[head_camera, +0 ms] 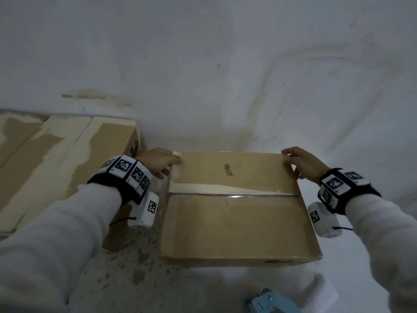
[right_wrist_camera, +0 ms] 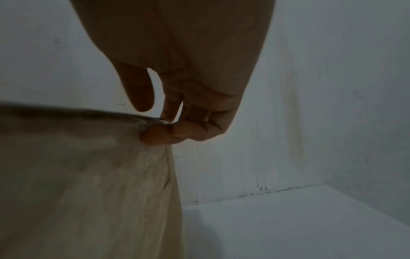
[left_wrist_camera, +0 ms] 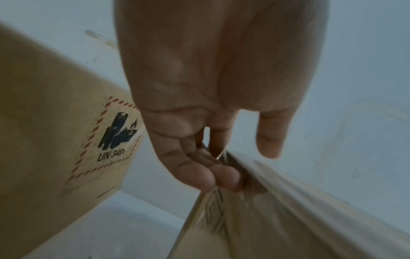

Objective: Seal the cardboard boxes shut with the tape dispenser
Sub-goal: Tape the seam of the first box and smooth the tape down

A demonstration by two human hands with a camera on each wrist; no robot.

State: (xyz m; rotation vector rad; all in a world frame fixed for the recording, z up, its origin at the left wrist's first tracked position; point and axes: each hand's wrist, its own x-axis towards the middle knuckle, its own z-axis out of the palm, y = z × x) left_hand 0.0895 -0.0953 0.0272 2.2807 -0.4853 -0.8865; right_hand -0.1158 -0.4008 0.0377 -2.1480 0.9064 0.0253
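tape dispenser cut off btm edge | box scribble illegible, blurred

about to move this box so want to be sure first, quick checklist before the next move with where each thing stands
1. Left hand grip on the box: ok, it holds the far left corner.
2. Right hand grip: ok, thumb and fingers pinch the far right corner.
3. Centre seam taped: ok, a glossy strip of tape runs along it.
4. Tape dispenser within reach: ok, on the floor at the near edge of the head view, in neither hand.
5. Room on the left: not ok, another carton stands close beside the left wrist.
6. Box side seams sealed: cannot tell.
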